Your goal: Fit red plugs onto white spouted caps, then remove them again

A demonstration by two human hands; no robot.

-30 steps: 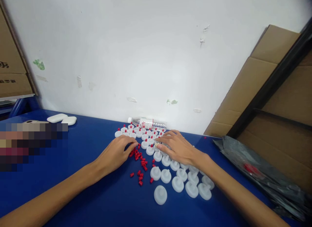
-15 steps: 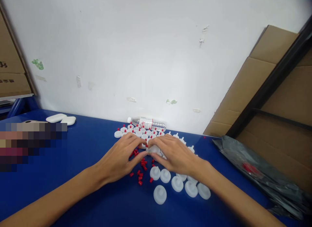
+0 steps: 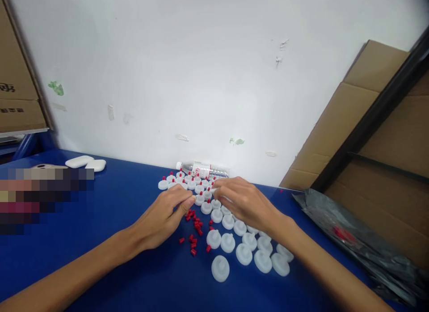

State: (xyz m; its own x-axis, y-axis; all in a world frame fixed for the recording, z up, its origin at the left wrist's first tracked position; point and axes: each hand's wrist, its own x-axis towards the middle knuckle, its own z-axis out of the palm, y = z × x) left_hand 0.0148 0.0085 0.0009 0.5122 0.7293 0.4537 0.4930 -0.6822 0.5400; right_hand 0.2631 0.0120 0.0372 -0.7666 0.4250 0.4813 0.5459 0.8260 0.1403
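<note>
My left hand (image 3: pixel 169 216) is closed in a pinch, thumb against index finger, left of the white lids; whatever sits between the fingertips is too small or hidden to make out. My right hand (image 3: pixel 243 202) reaches over the lids with curled fingers, and a white spouted lid (image 3: pixel 213 191) shows partly at its fingertips. Small red caps (image 3: pixel 197 227) lie loose on the blue table (image 3: pixel 134 276) between the hands. Toward the back, white lids with red caps on their spouts (image 3: pixel 163 184) stand grouped. Nearer me are uncapped white lids (image 3: pixel 244 254), one apart at the front (image 3: pixel 220 268).
A clear plastic bottle (image 3: pixel 214 170) lies against the white wall behind the lids. Two white rounded objects (image 3: pixel 79 161) rest at the back left, near a blurred-out area. A grey plastic bag (image 3: pixel 335 222) and cardboard (image 3: pixel 335 124) are on the right.
My hands have moved apart from where they met over a white lid. The right shifted slightly back and right, the left slightly left, uncovering several lids between them.
</note>
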